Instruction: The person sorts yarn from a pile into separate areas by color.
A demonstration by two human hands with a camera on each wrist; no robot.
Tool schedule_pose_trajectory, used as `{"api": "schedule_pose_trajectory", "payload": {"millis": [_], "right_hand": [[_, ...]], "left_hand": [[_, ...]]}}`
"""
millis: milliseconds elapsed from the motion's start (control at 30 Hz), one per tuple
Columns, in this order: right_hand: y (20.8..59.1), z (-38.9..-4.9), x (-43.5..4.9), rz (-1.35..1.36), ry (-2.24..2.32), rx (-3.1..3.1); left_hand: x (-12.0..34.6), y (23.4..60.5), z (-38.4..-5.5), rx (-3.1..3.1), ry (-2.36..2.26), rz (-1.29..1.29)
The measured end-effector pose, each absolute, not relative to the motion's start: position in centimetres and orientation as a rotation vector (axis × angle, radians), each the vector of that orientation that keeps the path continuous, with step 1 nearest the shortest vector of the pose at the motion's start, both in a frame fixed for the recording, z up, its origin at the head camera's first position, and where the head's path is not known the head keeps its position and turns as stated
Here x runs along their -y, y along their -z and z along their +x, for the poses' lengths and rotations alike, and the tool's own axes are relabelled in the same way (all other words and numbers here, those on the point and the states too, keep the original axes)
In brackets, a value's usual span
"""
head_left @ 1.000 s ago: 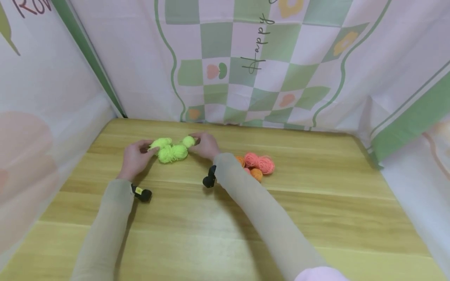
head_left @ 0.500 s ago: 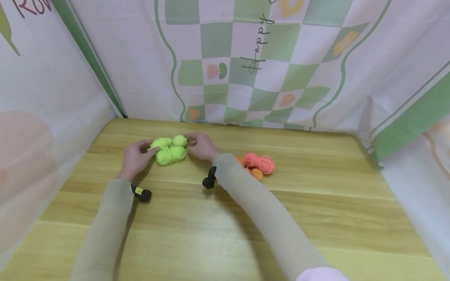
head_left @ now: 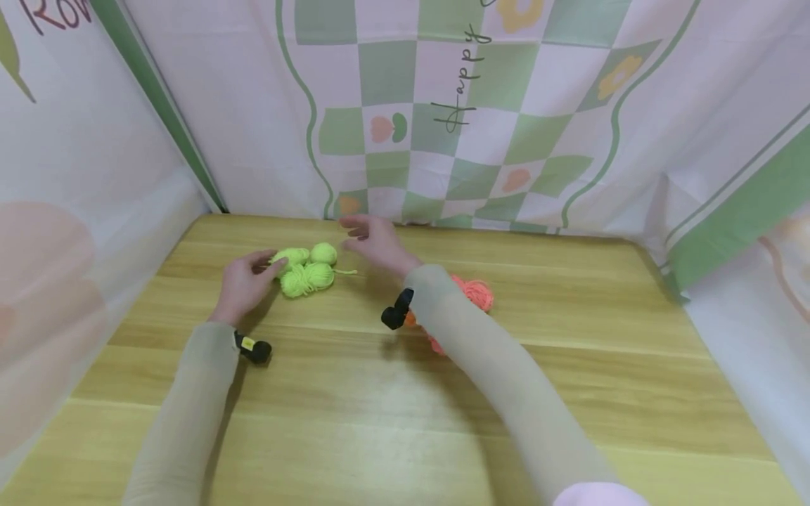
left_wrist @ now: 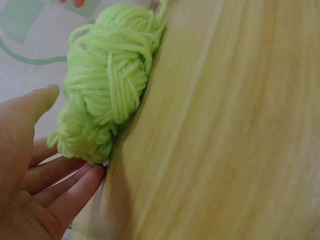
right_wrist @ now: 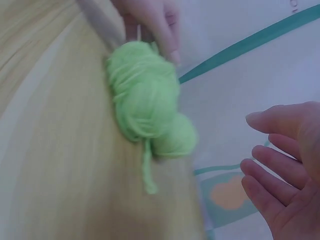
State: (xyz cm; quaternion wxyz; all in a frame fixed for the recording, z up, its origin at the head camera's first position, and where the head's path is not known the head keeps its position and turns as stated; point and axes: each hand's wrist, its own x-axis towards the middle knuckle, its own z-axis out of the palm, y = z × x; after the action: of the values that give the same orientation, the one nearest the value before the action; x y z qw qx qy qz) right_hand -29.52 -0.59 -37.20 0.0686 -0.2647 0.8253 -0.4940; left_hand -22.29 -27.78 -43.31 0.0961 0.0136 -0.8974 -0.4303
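Lime-green balls of yarn lie bunched together at the table's back left, a small round ball at their far right. A loose yarn end trails from the bunch toward the right. My left hand is at the bunch's left end; in the left wrist view its nearly straight fingers touch the yarn's underside while the thumb stands apart. Beyond the bunch, my right hand is raised with spread fingers and holds nothing. The right wrist view shows its palm away from the yarn.
Coral yarn and a bit of orange yarn show around my right forearm, which hides the rest of that group. A printed curtain hangs along the back edge of the wooden table, with more cloth at both sides.
My right hand brought the small green ball left against the others, let go of it, and moved up and right. The loose yarn end now shows. My left hand has stayed nearly still.
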Motion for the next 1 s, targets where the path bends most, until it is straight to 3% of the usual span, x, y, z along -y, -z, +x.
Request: {"api": "schedule_pose_trajectory", "payload": {"millis": [467, 1000], "right_hand": [[34.0, -28.9, -3.4, -0.918, 1.582, -2.521], [31.1, -26.8, -10.9, -0.862, 1.613, -2.573]], "left_hand": [[26.8, 41.2, -21.9, 2.523, 1.410, -0.001], [21.7, 37.8, -21.2, 2.488, 1.336, -0.209]]}}
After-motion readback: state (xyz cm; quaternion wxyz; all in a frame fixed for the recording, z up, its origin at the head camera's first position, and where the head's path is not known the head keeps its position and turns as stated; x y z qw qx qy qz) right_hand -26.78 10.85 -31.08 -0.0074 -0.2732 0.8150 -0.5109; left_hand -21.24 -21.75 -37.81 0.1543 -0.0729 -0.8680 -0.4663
